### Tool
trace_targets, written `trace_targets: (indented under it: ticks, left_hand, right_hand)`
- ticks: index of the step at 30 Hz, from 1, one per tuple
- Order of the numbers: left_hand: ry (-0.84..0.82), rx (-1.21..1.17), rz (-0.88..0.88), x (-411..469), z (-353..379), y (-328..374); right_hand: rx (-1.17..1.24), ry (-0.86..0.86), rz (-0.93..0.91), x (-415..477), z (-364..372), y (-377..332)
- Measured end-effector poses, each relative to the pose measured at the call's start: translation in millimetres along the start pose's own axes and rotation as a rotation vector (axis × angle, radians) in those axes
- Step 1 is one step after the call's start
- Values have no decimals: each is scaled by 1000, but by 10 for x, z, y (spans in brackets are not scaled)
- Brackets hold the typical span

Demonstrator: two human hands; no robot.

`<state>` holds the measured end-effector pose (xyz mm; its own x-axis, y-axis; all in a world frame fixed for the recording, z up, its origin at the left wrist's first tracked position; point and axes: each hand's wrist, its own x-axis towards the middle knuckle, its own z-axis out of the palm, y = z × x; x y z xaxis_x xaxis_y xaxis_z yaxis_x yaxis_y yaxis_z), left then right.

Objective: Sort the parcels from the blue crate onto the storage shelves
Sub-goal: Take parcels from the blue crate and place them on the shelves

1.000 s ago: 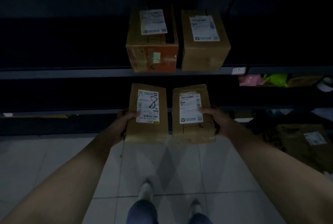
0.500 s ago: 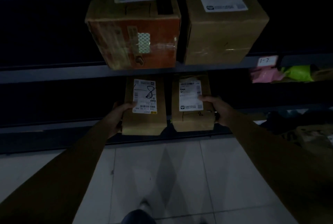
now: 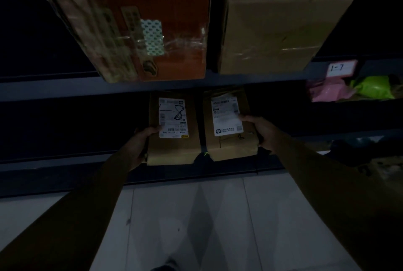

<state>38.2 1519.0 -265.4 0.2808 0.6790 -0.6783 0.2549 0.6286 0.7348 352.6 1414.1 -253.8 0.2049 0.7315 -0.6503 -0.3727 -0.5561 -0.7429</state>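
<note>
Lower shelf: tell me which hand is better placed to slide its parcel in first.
Right, narrowly. The right hand holds the right parcel slightly further under the upper shelf than the left hand holds the left parcel; both look nearly placed.

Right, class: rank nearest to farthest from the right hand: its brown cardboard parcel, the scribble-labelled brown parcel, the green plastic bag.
1. Brown cardboard parcel: in right hand.
2. Scribble-labelled brown parcel: alongside, left.
3. Green plastic bag: far right.

Both arms stretch forward, the left hand gripping the left parcel at its outer edge, thumb on top, the right hand gripping the right parcel likewise.
</note>
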Motion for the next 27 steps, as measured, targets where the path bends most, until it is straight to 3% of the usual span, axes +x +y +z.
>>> trace_targets:
  ticks: [4,7,10,12,15,21,25,27]
  left_hand:
    - [44,-44,15,45,36,10]
    - [46,-5,14,-6,25,38]
    - [185,92,47,-134,89,95]
    - [285,214,104,-256,164,142]
    - [372,589,200,-578,339,234]
    - [178,922,384,-1685,1031,628]
    - [-14,1095,565,-2560,1553,1130]
    - [-83,1116,673,-3003,1812,1449]
  right_hand:
    - [21,92,-35,61,7,13]
    - [-102,221,-53,50,2,-21]
    - [-217,320,-81,-78,2,-93]
    - [-377,386,-110,-257,1,-156]
    - [-727,340,-118,-705,26,-270]
    - [-1065,109,-179,-1959,182,-732]
    - [-1302,62,-266,-2853,220,-1249]
    - [-1494,129,-316,-3278,202,-1545]
